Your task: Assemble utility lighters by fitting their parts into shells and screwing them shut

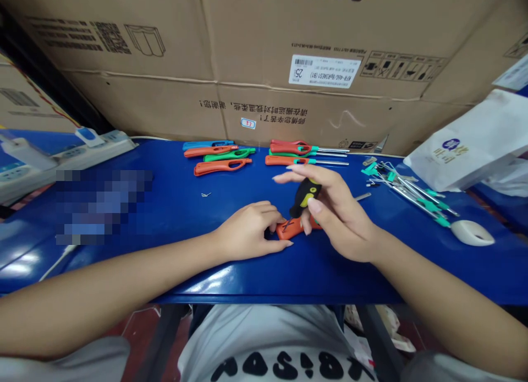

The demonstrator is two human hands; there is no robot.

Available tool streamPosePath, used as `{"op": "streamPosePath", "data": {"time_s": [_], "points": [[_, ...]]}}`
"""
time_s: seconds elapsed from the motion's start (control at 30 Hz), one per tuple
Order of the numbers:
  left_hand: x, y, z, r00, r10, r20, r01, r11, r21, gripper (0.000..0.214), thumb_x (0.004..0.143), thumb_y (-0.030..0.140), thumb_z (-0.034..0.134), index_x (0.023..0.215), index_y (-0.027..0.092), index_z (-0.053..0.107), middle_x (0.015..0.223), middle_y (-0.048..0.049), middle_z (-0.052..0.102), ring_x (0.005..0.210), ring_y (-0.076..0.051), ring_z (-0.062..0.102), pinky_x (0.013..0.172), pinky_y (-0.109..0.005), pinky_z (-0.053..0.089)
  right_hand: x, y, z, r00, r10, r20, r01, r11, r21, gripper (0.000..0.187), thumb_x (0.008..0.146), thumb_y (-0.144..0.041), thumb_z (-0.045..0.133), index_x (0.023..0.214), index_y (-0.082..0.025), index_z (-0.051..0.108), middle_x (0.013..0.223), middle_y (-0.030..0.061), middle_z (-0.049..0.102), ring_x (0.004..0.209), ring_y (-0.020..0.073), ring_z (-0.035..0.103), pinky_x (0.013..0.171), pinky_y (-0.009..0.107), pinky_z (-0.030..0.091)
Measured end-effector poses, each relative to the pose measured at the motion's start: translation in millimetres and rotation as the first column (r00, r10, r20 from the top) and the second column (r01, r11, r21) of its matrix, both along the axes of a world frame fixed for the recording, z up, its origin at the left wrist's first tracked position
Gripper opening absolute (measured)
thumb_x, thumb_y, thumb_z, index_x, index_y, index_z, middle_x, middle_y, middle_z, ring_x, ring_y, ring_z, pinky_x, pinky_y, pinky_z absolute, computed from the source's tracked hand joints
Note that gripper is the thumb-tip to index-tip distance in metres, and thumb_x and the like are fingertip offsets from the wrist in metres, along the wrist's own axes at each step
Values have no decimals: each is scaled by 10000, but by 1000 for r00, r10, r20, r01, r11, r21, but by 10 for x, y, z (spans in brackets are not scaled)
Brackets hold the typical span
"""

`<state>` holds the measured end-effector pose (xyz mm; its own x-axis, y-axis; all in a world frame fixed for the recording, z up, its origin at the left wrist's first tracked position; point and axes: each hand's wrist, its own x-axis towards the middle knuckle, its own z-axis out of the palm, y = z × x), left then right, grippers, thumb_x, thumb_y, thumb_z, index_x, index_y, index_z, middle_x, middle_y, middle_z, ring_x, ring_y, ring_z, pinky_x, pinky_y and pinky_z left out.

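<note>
On the blue table an orange lighter handle (292,228) lies flat, its left end pinched between the fingers and thumb of my left hand (249,230). Above it, my right hand (344,214) grips a short black and yellow screwdriver (306,197). The screwdriver leans, and its thin shaft points down at the left part of the orange handle; whether the tip sits in a screw is too small to tell. My right hand covers the handle's right end. A few tiny screws (205,195) lie left of and beyond my left hand.
Behind stand coloured lighter handles (223,167) and lighters with metal rods (307,161), before a large cardboard box (256,52). Rods and teal parts (412,192) lie piled at right, near a white oval object (472,233) and a white bag (470,140). Power strips (61,156) run along the left.
</note>
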<state>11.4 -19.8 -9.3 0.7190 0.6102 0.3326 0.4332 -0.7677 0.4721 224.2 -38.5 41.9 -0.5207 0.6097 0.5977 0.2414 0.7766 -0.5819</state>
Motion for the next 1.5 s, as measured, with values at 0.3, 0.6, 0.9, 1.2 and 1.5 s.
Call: {"op": "streamPosePath", "data": {"time_s": [0.3, 0.6, 0.9, 1.2, 1.5], "points": [[-1, -2, -3, 1000, -5, -3, 5, 1000, -30, 268, 861, 410, 750, 830, 157, 666, 776, -27, 659, 777, -185, 593, 727, -306, 475, 61, 85, -71, 981, -192, -21, 191, 950, 246, 378, 969, -365, 628, 1331, -274, 572, 1117, 61, 728, 756, 170, 710, 633, 293, 591], [10, -5, -8, 1000, 3, -14, -3, 1000, -4, 285, 867, 436, 736, 815, 167, 660, 750, -19, 642, 752, -177, 595, 710, -297, 462, 17, 4, 9, 980, -198, 5, 182, 913, 365, 348, 899, -276, 723, 1229, -262, 614, 908, 28, 739, 729, 171, 701, 617, 274, 567], [8, -7, 6, 1000, 2, -8, -2, 999, -39, 281, 862, 435, 740, 812, 169, 663, 765, -24, 654, 764, -179, 606, 720, -301, 477, -23, -41, -14, 985, -170, 40, 157, 960, 231, 370, 982, -199, 560, 1344, -266, 533, 1073, 52, 732, 870, 175, 723, 725, 298, 595], [6, -15, 9, 1000, 4, -28, -5, 1000, -23, 317, 864, 471, 742, 818, 163, 685, 744, -21, 656, 739, -174, 603, 706, -300, 468, 61, 74, -23, 997, -78, 9, 78, 997, 18, 381, 1019, -227, 506, 1398, -272, 504, 1279, 90, 675, 578, 87, 649, 558, 252, 583], [4, -4, -12, 1000, 13, -26, -13, 1000, 9, 336, 882, 485, 717, 781, 169, 665, 727, -22, 637, 739, -179, 605, 697, -299, 461, 23, 22, 0, 984, -180, -9, 169, 903, 394, 369, 850, -238, 770, 1185, -267, 617, 898, 24, 723, 689, 163, 660, 584, 279, 559]]}}
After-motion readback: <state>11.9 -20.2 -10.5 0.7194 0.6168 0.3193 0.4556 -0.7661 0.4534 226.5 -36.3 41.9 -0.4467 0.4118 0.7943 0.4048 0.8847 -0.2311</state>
